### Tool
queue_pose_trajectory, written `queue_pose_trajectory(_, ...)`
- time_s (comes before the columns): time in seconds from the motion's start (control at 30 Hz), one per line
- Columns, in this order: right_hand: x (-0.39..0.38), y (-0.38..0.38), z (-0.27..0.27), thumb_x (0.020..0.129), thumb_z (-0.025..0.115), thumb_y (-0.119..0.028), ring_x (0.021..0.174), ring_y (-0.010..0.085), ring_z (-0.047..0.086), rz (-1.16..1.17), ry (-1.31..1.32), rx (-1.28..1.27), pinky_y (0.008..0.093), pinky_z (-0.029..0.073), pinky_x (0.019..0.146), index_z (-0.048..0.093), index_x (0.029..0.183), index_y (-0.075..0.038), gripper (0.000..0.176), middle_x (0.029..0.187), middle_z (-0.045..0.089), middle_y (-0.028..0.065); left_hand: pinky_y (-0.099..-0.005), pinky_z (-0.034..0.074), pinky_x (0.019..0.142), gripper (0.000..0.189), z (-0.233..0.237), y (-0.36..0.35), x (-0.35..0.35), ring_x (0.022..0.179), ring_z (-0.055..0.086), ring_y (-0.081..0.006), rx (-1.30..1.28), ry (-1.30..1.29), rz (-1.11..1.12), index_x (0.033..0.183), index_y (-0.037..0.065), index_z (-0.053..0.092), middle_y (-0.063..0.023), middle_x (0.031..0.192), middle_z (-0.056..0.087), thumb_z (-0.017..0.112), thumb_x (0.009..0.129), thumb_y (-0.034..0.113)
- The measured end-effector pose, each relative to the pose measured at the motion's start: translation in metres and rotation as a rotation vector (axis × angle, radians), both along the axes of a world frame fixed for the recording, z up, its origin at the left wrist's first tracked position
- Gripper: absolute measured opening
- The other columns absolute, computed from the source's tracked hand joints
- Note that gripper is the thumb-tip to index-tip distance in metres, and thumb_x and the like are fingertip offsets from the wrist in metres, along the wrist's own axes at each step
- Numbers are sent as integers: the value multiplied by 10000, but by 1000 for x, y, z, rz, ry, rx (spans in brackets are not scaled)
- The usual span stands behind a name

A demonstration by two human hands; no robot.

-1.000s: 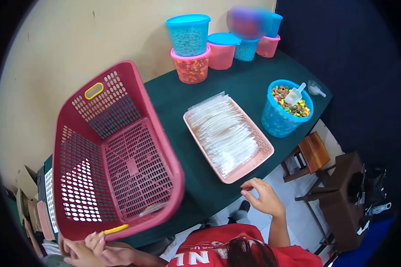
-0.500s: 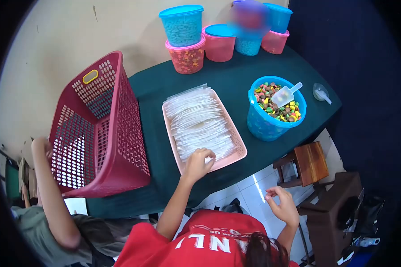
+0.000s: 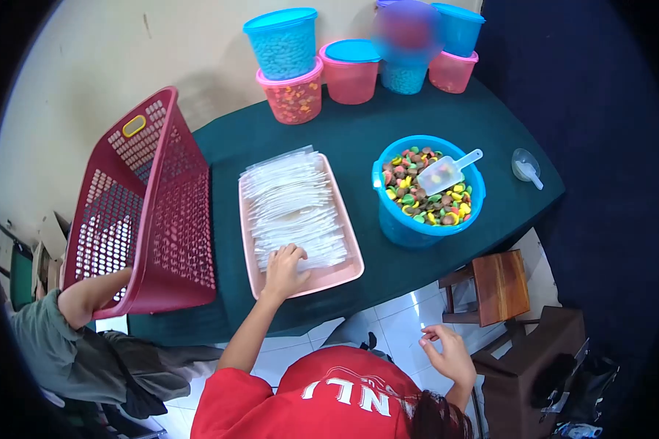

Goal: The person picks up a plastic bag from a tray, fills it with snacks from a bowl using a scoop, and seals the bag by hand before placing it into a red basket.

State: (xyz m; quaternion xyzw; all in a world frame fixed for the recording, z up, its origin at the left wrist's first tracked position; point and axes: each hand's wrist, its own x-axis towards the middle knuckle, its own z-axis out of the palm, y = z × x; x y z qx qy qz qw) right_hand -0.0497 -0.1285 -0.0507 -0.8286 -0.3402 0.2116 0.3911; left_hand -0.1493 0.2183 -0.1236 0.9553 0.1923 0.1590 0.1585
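My left hand rests at the near end of a pink tray, its fingers curved over the clear plastic bags packed there in rows. Thumb and fingers stand apart, and no bag shows lifted from the stack. My right hand hangs over the floor in front of the table, loosely curled with a gap between thumb and fingertips, holding nothing. Right of the tray, a blue bucket is filled with multicoloured candies. A clear scoop lies on top of them, its handle pointing up and right.
A co-worker's arm reaches into a tall maroon basket at left. Lidded tubs stand stacked along the wall. A small bowl with a spoon sits near the right table edge. A wooden stool stands below.
The view has shifted, so the tray and bucket appear farther left. My left hand's fingers have spread from a tighter curl onto the bags. The co-worker's forearm has lowered into the basket.
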Motion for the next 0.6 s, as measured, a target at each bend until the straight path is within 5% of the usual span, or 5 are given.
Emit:
queue_pose_trajectory(0.13,19,-8,3,748,593,-119,753,278,590,-47,38,17,345,448,679,562,886,2,187,787,604,140,-345,376,709,166,10,-1,3,787,531,-226,30,-183,2,760,92,600,-52,766,567,684,618,116)
queue_pose_trajectory(0.33,82,-10,5,747,597,-118,741,268,587,-62,14,-5,340,445,679,558,884,5,188,786,604,132,-324,474,628,91,36,0,19,697,620,-258,-122,-395,290,809,10,613,-115,738,632,628,730,52)
queue_pose_trajectory(0.43,115,4,16,749,604,-124,732,260,585,-30,-8,-19,336,445,686,555,900,10,208,775,600,126,-249,478,586,77,57,9,29,649,602,-132,-295,-453,396,799,-45,553,-124,704,616,561,811,30)
queue_pose_trajectory(0.6,150,32,64,748,590,-75,701,160,586,65,38,58,261,449,638,565,913,29,197,766,604,110,-210,470,516,71,90,6,56,580,558,-98,-655,-853,485,830,-3,469,-95,728,588,502,863,50)
